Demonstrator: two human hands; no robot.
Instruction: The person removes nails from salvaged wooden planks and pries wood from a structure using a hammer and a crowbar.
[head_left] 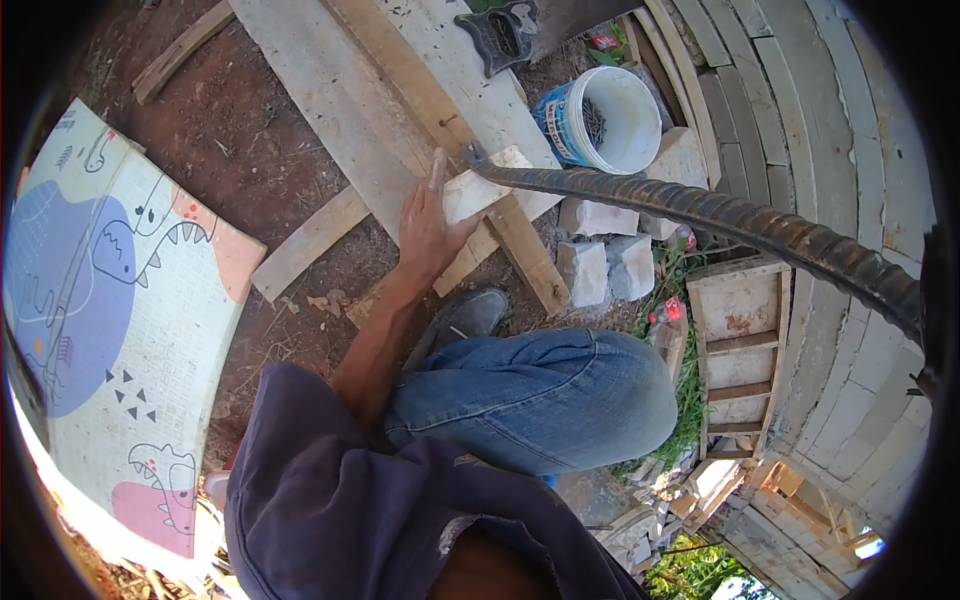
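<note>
My left hand [432,228] rests at a pale, short wood block [473,194], with its fingers stretched along one side and its thumb on the other. Across this block lies a rusty ribbed steel bar [700,212]. Its hooked tip [474,157] sits on a long wooden batten [410,75], close to a nail [447,121] in the wood. The far end of the bar runs into the dark right edge of the view. My right hand is not visible. Below the block, a shorter wood piece [530,258] crosses other boards.
A white bucket [625,125] of nails stands beyond the bar, near broken blocks [605,270]. A handsaw [497,38] lies at the top. A printed foam mat [150,300] covers the left. A wooden frame [742,350] leans by the block wall [850,390] at right.
</note>
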